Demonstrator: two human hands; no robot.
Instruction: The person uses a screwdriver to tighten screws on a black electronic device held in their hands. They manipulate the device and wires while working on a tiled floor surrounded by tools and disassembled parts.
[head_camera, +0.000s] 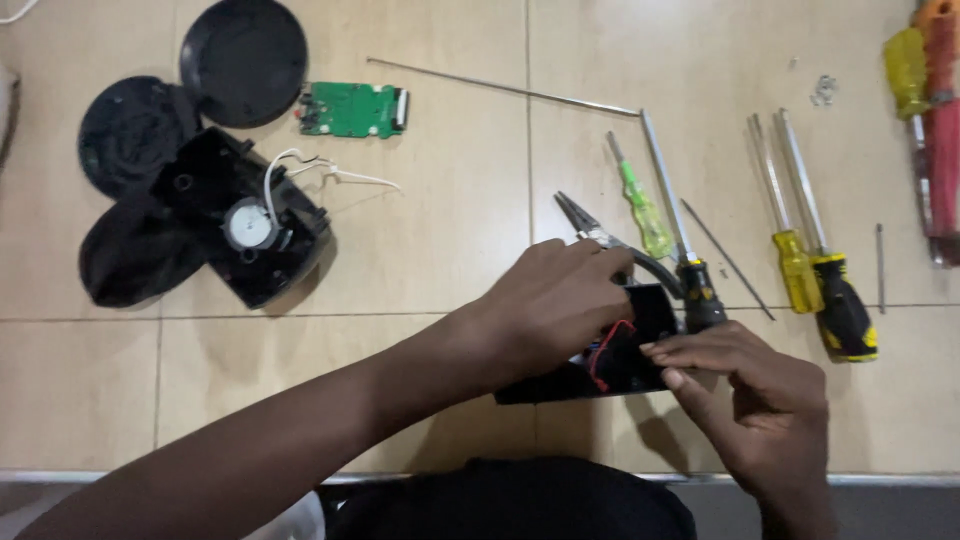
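My left hand (555, 300) is closed over the top of a small black box-like part (630, 345) with red and dark wires showing at its middle. Fingertips of my right hand (750, 395) pinch that part's right lower edge. The part rests on the tan tiled surface, just below a pair of long-nose pliers (590, 228) and the black handle of a screwdriver (698, 290). Much of the part is hidden under my left hand.
A taken-apart black device (235, 225) with round black covers (243, 60) and white wires lies at far left beside a green circuit board (352, 110). Several screwdrivers (815, 270) lie at right, red and yellow handles (925, 90) at top right, a thin metal rod (500, 88) above.
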